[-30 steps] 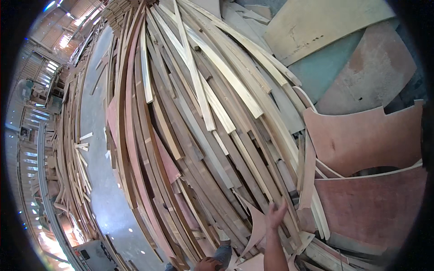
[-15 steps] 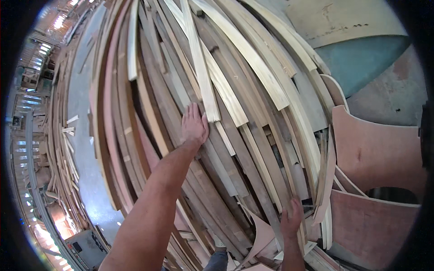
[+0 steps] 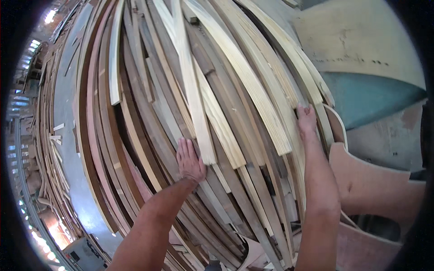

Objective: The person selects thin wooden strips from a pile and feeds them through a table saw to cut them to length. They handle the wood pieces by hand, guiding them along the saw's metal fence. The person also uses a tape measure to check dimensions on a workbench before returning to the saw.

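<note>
Fingers of left hand (image 3: 190, 159) flat and together on stacked wooden slats (image 3: 149, 113), right hand (image 3: 306, 119) fingers spread, resting on pale plank (image 3: 253, 81) edge beside them

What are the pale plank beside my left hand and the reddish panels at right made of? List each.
Pale plank: bare, unfinished softwood, judging by its straight visible grain.
Reddish panels: probably thin plywood or hardboard, smooth and matte, with curved cut edges.
</note>
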`<state>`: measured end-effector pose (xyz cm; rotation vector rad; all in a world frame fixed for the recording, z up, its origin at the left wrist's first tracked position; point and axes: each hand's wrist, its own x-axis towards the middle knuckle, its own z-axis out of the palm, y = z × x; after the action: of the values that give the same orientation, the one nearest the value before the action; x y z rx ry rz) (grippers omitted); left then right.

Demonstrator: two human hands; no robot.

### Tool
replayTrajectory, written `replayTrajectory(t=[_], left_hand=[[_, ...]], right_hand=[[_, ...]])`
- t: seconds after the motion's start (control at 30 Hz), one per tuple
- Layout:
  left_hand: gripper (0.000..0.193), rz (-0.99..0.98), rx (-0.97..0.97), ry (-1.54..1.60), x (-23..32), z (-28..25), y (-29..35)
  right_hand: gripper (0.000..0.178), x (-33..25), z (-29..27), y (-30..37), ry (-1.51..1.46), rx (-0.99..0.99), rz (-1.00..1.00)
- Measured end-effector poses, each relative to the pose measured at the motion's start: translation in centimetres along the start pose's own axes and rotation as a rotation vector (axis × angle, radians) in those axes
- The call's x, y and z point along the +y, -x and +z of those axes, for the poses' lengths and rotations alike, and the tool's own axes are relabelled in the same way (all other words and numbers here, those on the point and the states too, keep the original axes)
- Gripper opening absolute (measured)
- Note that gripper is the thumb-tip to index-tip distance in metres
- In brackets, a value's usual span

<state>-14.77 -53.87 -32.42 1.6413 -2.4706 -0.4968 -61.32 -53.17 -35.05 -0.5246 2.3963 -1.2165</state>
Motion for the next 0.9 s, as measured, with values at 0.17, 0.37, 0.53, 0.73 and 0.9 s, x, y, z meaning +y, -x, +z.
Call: replayTrajectory(t=[0.17, 0.37, 0.53, 0.73, 0.9], left_hand=[[0.081, 0.003, 0.021, 0.037, -0.8, 0.3, 0.3], [0.081, -0.022, -0.015, 0.052, -1.0, 0.5, 0.1], [0.081, 0.0, 0.018, 0.071, -1.1, 0.8, 0.4], [0.081, 0.014, 0.034, 0.069, -1.0, 0.6, 0.3], [0.081, 0.003, 0.018, 0.063, -0.8, 0.3, 0.3]], right_hand=[[0.066, -3.7, 4.5, -0.6, -0.3, -0.118, 0.206], [0.036, -8.1, 2.5, 4.8, 0.207, 0.066, -0.49], [0.036, -14.0, 0.7, 9.4, 0.379, 0.082, -0.798], [0.039, -12.8, 1.2, 9.1, 0.334, 0.083, -0.797], [0.039, -12.2, 1.7, 9.1, 0.285, 0.085, -0.748]])
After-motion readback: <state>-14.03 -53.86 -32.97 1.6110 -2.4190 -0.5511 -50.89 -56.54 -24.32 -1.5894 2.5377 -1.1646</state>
